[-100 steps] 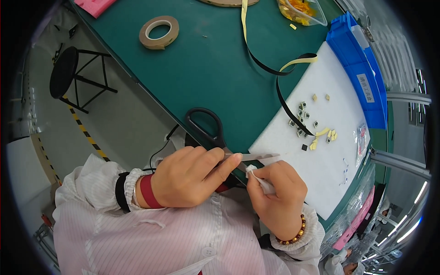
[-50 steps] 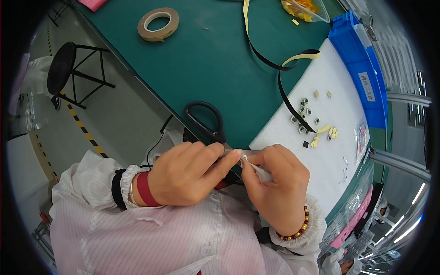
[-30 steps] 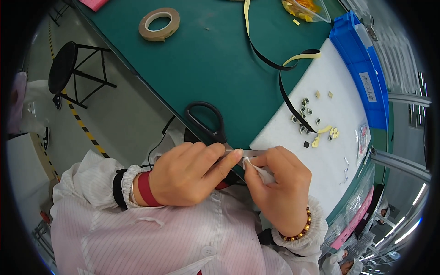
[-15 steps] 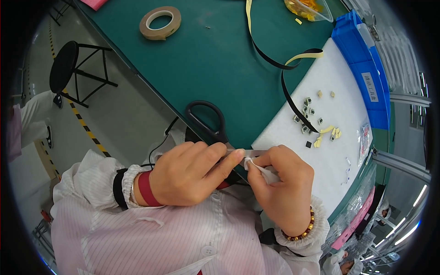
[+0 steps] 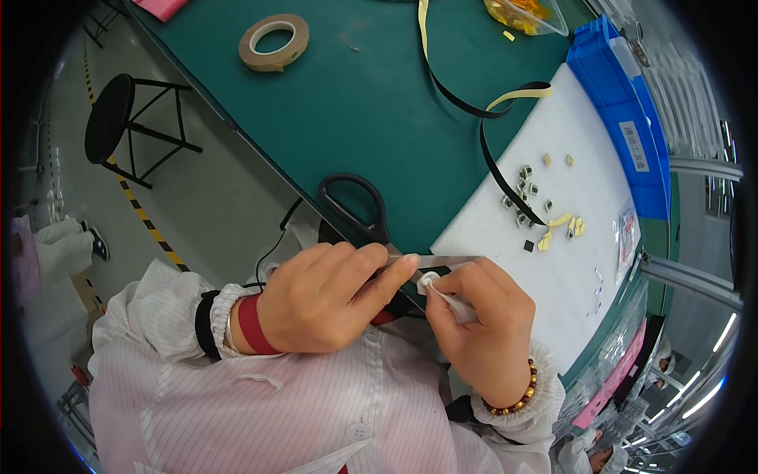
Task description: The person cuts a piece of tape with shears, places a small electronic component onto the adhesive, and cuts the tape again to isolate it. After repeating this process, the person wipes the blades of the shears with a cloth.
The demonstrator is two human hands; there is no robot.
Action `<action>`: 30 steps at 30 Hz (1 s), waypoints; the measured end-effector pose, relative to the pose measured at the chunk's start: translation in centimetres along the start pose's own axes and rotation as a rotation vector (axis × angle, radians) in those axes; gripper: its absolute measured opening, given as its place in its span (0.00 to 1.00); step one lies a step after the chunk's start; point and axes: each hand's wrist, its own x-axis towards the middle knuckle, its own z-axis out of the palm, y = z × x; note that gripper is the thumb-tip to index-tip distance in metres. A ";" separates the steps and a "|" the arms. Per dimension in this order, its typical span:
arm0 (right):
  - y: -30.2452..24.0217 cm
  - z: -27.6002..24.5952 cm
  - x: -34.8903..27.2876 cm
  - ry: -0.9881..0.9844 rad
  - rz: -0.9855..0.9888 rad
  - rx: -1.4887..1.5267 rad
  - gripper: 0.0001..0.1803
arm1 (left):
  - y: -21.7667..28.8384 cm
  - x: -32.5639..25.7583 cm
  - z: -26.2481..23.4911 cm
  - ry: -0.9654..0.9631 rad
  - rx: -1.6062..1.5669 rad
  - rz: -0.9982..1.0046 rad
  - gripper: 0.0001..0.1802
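White swab (image 5: 442, 296) pinched in the right hand (image 5: 482, 328) still rubs the scissors (image 5: 359, 209) blade, held at nine o'clock by the gripping left hand (image 5: 328, 296), so wiping continues.

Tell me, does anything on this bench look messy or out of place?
Mostly small clutter. Tiny dark and yellow parts lie scattered loose on the white foam sheet, and a black-and-yellow strip snakes across the green table. A few yellow bits have spilled beside the clear bag. Nothing looks damaged.

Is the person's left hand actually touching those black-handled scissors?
Touching. The head view shows the left hand lying over the scissors, its forefinger pressed along the blade with no gap, while the black handles stick out beyond the knuckles.
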 end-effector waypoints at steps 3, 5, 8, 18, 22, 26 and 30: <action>0.4 -1.2 -1.0 -0.052 0.046 -0.096 0.08 | -0.1 -0.1 -0.1 -0.016 0.001 -0.005 0.26; 0.5 -2.1 -1.2 -0.045 0.059 -0.111 0.08 | 0.0 -0.1 -0.1 -0.020 0.001 -0.003 0.26; 0.0 -1.4 -0.5 0.007 0.017 -0.046 0.08 | 0.1 -0.2 -0.1 -0.013 0.005 -0.004 0.26; 0.6 -1.1 -0.8 -0.057 0.040 -0.004 0.06 | 0.0 -0.1 -0.1 -0.020 -0.009 0.000 0.27; 0.5 -0.2 0.1 0.019 -0.003 0.045 0.06 | -0.1 -0.1 -0.2 -0.043 -0.012 0.003 0.28; 0.4 -0.2 0.2 -0.001 0.003 0.007 0.06 | -0.2 -0.2 0.0 -0.026 -0.021 -0.005 0.28; 0.7 -0.9 -0.3 -0.036 0.016 -0.002 0.07 | -0.1 -0.2 0.1 -0.018 -0.014 0.002 0.26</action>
